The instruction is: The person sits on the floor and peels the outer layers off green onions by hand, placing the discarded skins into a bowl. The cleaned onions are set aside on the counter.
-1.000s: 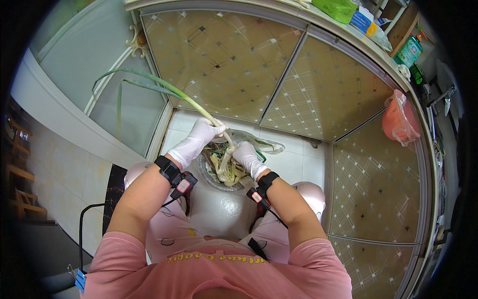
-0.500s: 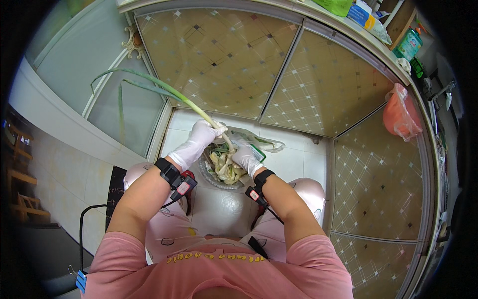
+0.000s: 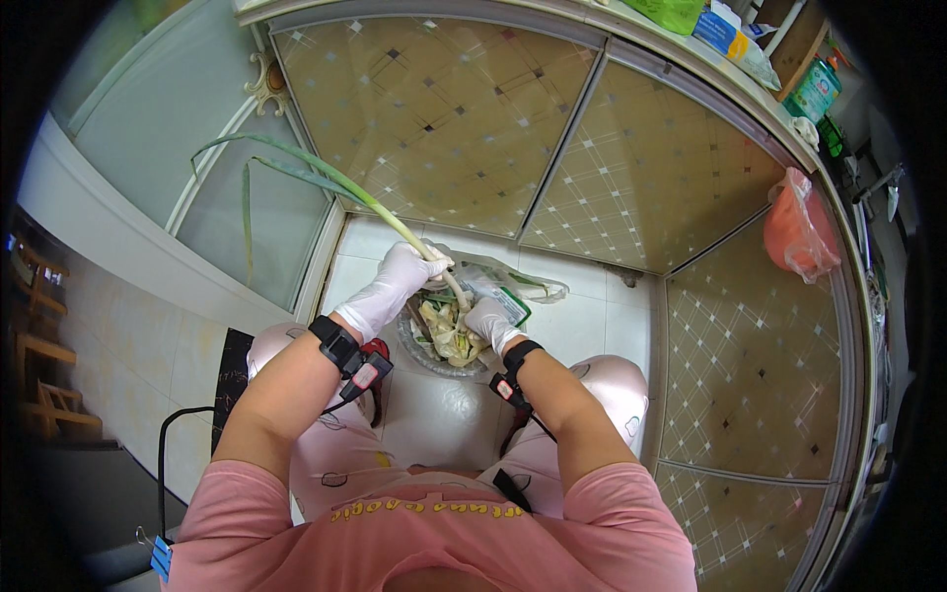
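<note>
Gripping a long green-and-white scallion stalk (image 3: 395, 219) near its white base, the white-gloved left hand (image 3: 402, 281) is closing its fingers round the stem just above a round metal bowl of vegetable trimmings (image 3: 446, 333) on the white tiled floor (image 3: 582, 318). Stalk's long axis is running up and left, away from the hands, leaves arching over. The white-gloved right hand (image 3: 487, 322) is pinching lower down at the root end, over the bowl, so both sit close together.
</note>
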The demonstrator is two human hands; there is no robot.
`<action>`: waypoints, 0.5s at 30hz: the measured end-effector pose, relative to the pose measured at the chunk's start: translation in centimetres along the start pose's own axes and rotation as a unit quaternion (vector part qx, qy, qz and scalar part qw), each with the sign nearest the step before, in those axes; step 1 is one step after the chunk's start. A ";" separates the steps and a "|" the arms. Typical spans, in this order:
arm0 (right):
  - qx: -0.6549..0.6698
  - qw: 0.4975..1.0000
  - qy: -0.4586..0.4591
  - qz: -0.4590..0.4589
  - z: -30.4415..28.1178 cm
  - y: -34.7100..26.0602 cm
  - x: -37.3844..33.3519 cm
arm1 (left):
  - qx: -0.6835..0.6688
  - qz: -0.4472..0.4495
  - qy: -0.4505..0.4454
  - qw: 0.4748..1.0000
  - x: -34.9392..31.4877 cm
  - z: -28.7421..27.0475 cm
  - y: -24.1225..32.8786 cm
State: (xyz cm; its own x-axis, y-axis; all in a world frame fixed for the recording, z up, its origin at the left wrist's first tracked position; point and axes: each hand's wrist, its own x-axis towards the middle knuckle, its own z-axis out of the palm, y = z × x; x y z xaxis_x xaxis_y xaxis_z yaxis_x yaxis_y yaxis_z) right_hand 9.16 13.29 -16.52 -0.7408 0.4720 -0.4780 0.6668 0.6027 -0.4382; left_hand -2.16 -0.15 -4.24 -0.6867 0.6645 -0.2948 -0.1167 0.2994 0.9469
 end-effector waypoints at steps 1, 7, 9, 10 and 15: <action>0.016 1.000 -0.010 0.000 -0.2 -0.1 -0.3 | -0.007 -0.001 -0.003 1.000 -0.1 -0.1 0.3; -0.042 0.972 0.048 -0.228 -6.0 -1.2 -2.8 | -0.020 0.006 -0.045 0.999 -0.1 -1.9 2.0; -0.101 0.980 -0.171 -0.032 -8.8 -2.7 -2.2 | -0.027 0.002 -0.046 0.999 0.0 -2.0 2.1; -0.101 0.983 -0.125 -0.086 -9.3 -2.9 -2.7 | -0.036 -0.004 -0.045 0.998 0.1 -2.0 2.1; 0.036 0.972 0.002 -0.231 -9.1 -3.4 -4.0 | -0.058 -0.016 -0.032 0.998 0.0 -1.5 2.6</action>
State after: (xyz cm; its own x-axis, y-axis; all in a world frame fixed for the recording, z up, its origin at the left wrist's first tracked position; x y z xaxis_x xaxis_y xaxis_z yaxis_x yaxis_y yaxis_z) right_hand 9.15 15.25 -6.20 -0.9628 0.1649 -0.2140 0.2668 0.7043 -0.6578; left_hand -3.58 -0.42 -1.58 -0.6343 0.6999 -0.3283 -0.2219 0.2419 0.9446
